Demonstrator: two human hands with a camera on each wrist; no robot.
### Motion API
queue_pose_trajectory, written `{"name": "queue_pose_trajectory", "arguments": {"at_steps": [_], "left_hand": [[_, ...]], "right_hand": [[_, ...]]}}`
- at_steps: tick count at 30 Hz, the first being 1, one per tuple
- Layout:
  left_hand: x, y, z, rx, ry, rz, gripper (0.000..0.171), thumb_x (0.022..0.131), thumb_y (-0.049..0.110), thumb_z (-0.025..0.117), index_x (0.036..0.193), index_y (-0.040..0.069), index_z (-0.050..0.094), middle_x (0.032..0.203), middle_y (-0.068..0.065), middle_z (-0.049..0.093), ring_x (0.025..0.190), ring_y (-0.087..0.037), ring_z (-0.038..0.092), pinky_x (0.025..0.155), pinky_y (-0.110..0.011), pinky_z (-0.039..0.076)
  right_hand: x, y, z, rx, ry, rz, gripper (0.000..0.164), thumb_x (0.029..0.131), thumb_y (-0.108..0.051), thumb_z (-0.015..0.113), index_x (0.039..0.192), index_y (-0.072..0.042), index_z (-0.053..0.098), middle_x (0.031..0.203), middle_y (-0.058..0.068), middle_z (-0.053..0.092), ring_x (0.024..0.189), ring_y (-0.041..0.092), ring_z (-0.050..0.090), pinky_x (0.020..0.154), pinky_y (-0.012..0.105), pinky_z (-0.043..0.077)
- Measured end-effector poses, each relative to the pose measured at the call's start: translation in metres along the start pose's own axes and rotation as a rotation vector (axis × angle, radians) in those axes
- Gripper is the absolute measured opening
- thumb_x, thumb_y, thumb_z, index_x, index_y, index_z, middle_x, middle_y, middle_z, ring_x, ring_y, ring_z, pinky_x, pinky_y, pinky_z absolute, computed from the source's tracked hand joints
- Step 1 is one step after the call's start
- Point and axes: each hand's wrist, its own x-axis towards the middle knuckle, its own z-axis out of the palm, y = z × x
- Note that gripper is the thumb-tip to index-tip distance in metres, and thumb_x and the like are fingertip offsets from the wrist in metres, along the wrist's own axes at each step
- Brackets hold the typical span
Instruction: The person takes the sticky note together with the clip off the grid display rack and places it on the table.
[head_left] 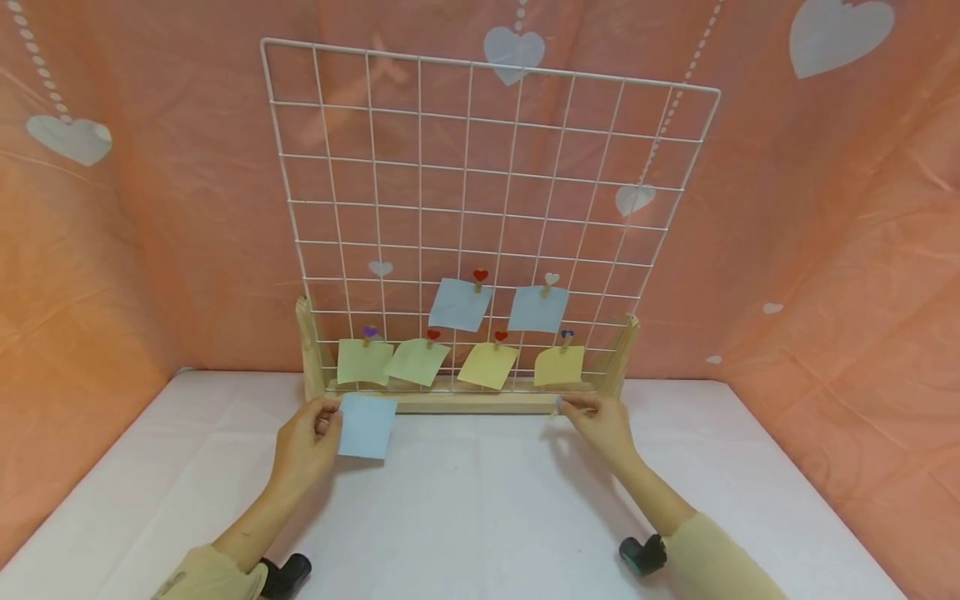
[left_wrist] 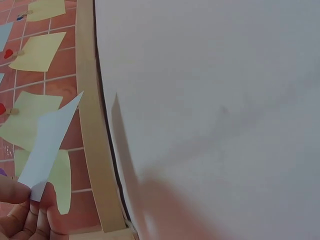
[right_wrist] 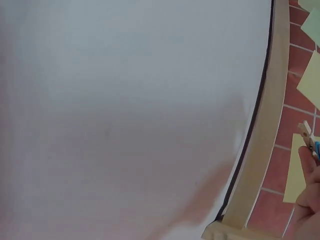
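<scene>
My left hand (head_left: 306, 437) pinches a pale blue paper note (head_left: 367, 427) by its left edge, in front of the wooden stand's left end. In the left wrist view this note (left_wrist: 49, 145) appears nearly edge-on between thumb and fingers. Near the stand's right end, my right hand (head_left: 603, 425) pinches a small wooden clothespin (right_wrist: 306, 131) with a blue piece on it. Behind both hands stands a white wire grid (head_left: 463, 169). Clipped on it are two blue notes (head_left: 461, 305) above a row of two green notes (head_left: 364, 362) and two yellow notes (head_left: 488, 366).
The grid leans back in a wooden stand (head_left: 472, 403) on a white-covered table (head_left: 465, 508). An orange curtain (head_left: 187, 250) with white hearts hangs behind and at the sides. Each wrist carries a black camera (head_left: 287, 575).
</scene>
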Motion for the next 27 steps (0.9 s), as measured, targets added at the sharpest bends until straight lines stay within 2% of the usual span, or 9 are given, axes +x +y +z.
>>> {"name": "queue_pose_trajectory", "arguments": {"at_steps": [4, 10, 14, 18, 22, 27], "left_hand": [[0.000, -0.005, -0.004, 0.026, -0.005, 0.011, 0.015, 0.089, -0.001, 0.055, 0.099, -0.006, 0.065, 0.080, -0.011, 0.064, 0.063, 0.004, 0.045, 0.058, -0.016, 0.043], [0.000, -0.011, -0.010, 0.049, -0.017, 0.016, 0.016, 0.090, 0.001, 0.055, 0.100, -0.006, 0.065, 0.082, -0.011, 0.065, 0.063, 0.006, 0.046, 0.059, -0.016, 0.044], [-0.001, -0.015, -0.014, 0.055, -0.011, 0.005, 0.016, 0.089, 0.002, 0.056, 0.100, -0.006, 0.065, 0.083, -0.013, 0.066, 0.063, 0.007, 0.046, 0.058, -0.017, 0.045], [-0.002, -0.020, -0.018, 0.084, 0.004, 0.002, 0.016, 0.089, 0.004, 0.056, 0.099, -0.004, 0.065, 0.084, -0.014, 0.067, 0.063, 0.008, 0.047, 0.059, -0.019, 0.045], [-0.004, -0.023, -0.022, 0.113, -0.002, -0.007, 0.017, 0.089, 0.004, 0.054, 0.098, -0.005, 0.065, 0.084, -0.016, 0.068, 0.064, 0.004, 0.048, 0.059, -0.021, 0.045], [-0.004, -0.025, -0.026, 0.129, -0.016, -0.003, 0.018, 0.090, 0.004, 0.053, 0.098, -0.006, 0.065, 0.085, -0.018, 0.067, 0.064, 0.003, 0.047, 0.058, -0.022, 0.043]], "right_hand": [[-0.002, 0.004, -0.004, -0.018, -0.014, 0.025, 0.021, 0.088, -0.017, 0.068, 0.103, -0.002, 0.073, 0.102, 0.017, 0.072, 0.096, 0.033, 0.067, 0.082, 0.041, 0.054], [-0.002, 0.010, -0.010, -0.053, -0.037, 0.008, 0.020, 0.088, -0.017, 0.069, 0.102, -0.003, 0.073, 0.100, 0.015, 0.073, 0.096, 0.031, 0.066, 0.079, 0.035, 0.052], [-0.003, 0.014, -0.015, -0.073, -0.053, 0.027, 0.021, 0.088, -0.017, 0.069, 0.103, -0.002, 0.073, 0.100, 0.016, 0.072, 0.092, 0.029, 0.067, 0.075, 0.030, 0.051], [-0.003, 0.015, -0.021, -0.060, -0.087, 0.092, 0.024, 0.089, -0.018, 0.067, 0.106, -0.001, 0.072, 0.099, 0.017, 0.072, 0.071, 0.019, 0.065, 0.061, 0.025, 0.048], [-0.002, 0.017, -0.027, -0.022, -0.143, 0.140, 0.029, 0.091, -0.019, 0.065, 0.111, 0.001, 0.069, 0.089, 0.017, 0.073, 0.051, 0.013, 0.053, 0.054, 0.024, 0.041], [-0.003, 0.022, -0.032, -0.014, -0.183, 0.136, 0.031, 0.090, -0.017, 0.065, 0.114, 0.004, 0.067, 0.067, 0.011, 0.067, 0.046, 0.012, 0.048, 0.052, 0.023, 0.037]]}}
